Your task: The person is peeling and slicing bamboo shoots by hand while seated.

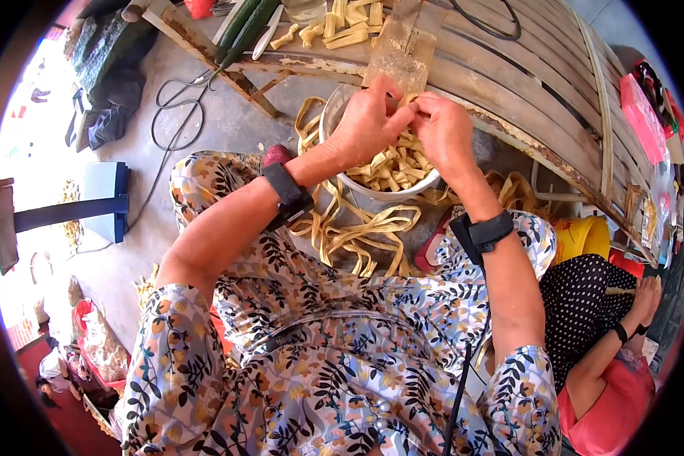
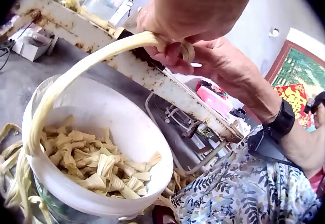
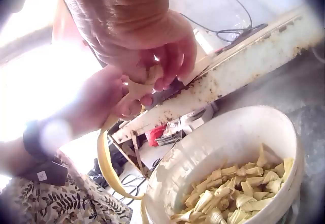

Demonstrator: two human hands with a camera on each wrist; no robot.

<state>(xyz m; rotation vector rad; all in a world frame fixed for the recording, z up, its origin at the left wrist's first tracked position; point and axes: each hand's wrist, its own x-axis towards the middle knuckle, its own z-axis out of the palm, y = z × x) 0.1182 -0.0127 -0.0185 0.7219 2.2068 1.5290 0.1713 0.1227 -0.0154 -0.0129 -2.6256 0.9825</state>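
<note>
Both hands meet above a white bucket (image 2: 117,97). My left hand (image 1: 368,121) and my right hand (image 1: 444,137) pinch a long pale-yellow strip (image 2: 91,56), which is bent into a small loop at the fingertips. From the fingers the strip arcs down over the bucket's rim, as the left wrist view shows. In the right wrist view, fingers of the right hand (image 3: 137,26) partly cover the loop. Many short knotted yellow pieces (image 3: 238,188) lie inside the bucket. Loose strips (image 1: 357,228) hang and lie beside it, near my lap.
A slatted bench (image 1: 509,91) with a rusty metal edge stands in front, a wooden board (image 1: 406,45) on it. Cucumbers (image 1: 247,30) and more knotted pieces (image 1: 349,23) lie there. A cable (image 1: 178,114) lies on the floor. Another person (image 1: 608,365) sits at the right.
</note>
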